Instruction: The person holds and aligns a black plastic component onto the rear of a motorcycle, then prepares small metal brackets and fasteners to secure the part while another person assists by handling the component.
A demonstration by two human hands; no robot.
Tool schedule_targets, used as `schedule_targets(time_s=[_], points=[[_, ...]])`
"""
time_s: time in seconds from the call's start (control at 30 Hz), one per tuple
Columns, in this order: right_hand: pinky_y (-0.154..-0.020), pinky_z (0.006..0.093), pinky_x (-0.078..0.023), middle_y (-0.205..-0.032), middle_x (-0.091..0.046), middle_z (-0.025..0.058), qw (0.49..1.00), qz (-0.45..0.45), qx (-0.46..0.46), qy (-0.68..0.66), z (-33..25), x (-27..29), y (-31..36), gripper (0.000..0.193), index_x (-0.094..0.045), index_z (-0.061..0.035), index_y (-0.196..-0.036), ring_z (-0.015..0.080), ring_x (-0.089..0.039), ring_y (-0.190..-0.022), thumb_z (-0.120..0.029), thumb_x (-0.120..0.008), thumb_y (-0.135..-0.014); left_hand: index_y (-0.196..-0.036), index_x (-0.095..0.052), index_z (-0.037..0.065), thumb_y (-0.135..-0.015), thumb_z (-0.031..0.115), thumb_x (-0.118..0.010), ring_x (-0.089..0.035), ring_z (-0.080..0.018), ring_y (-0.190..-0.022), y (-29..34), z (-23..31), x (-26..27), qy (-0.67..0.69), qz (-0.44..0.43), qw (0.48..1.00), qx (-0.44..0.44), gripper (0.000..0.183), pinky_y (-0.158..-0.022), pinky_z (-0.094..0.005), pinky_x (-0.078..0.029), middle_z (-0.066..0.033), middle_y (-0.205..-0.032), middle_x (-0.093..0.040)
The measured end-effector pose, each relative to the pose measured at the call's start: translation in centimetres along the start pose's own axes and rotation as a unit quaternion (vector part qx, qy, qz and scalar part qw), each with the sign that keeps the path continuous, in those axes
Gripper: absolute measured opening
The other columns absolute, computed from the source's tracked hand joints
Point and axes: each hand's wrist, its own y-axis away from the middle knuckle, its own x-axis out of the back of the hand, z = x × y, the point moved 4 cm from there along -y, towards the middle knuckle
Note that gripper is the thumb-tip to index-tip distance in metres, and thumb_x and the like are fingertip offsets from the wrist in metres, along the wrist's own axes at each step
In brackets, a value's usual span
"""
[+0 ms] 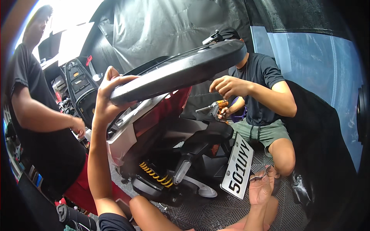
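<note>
Gripping raised scooter seat [181,71], left hand [106,96], right hand [262,186] contents unclear

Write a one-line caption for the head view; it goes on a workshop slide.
Left hand props a scooter's raised black seat; right hand holds a small metal piece.

Red scooter body [165,111] taken as landmark. Yellow coil shock absorber [156,175] at its lower left side. White number plate [237,166] hangs off its rear. Beyond the scooter, a crouching person in dark shirt [264,82] holds an orange drill [216,106]. Left of it, a standing person [36,115]. Grey grid floor mat [231,210] beneath
</note>
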Motion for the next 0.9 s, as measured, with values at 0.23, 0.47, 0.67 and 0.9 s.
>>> schedule_targets(time_s=[0.23,0.47,0.67,0.9], points=[[-0.076,0.0299,-0.057,-0.111,-0.070,0.0008,0.998,0.064,0.008,0.001,-0.2,-0.7,-0.6,0.041,-0.055,-0.0131,-0.127,0.0119,-0.067,-0.088,-0.010,-0.076,-0.092,-0.112,-0.077,0.003,-0.056,0.030,-0.089,-0.042,-0.0209,-0.086,0.3,-0.5,0.0,0.007,0.013,1.000,0.018,0.064,-0.082,-0.0337,-0.036,-0.0033,-0.086,-0.043],[-0.071,0.0257,-0.056,-0.117,-0.070,0.0114,1.000,0.005,-0.019,0.021,-0.8,-0.4,-1.3,0.027,-0.060,-0.0106,-0.127,0.0146,-0.069,-0.099,-0.017,-0.065,-0.102,-0.112,-0.075,0.001,-0.058,0.023,-0.087,-0.044,-0.0220,-0.088,0.5,-0.7,0.0,0.006,0.018,1.000,0.007,0.060,-0.084,-0.0350,-0.037,-0.0047,-0.089,-0.048],[-0.068,0.0242,-0.050,-0.113,-0.070,0.0081,0.997,0.065,-0.007,0.039,-1.9,-0.3,-1.3,0.033,-0.058,-0.0072,-0.127,0.0104,-0.062,-0.084,-0.021,-0.070,-0.099,-0.114,-0.074,0.001,-0.056,0.021,-0.087,-0.048,-0.0219,-0.094,1.0,-1.4,0.2,0.006,0.020,0.999,0.043,0.062,-0.093,-0.0337,-0.038,-0.0041,-0.093,-0.054],[-0.067,0.0289,-0.060,-0.111,-0.071,0.0073,0.995,0.099,0.014,0.021,-2.6,0.0,-1.3,0.046,-0.054,-0.0014,-0.134,0.0155,-0.071,-0.101,-0.021,-0.072,-0.097,-0.109,-0.069,-0.003,-0.062,0.021,-0.091,-0.050,-0.0239,-0.104,1.5,-2.5,0.0,0.045,0.050,0.997,0.042,0.057,-0.099,-0.0340,-0.036,-0.0071,-0.104,-0.050]])
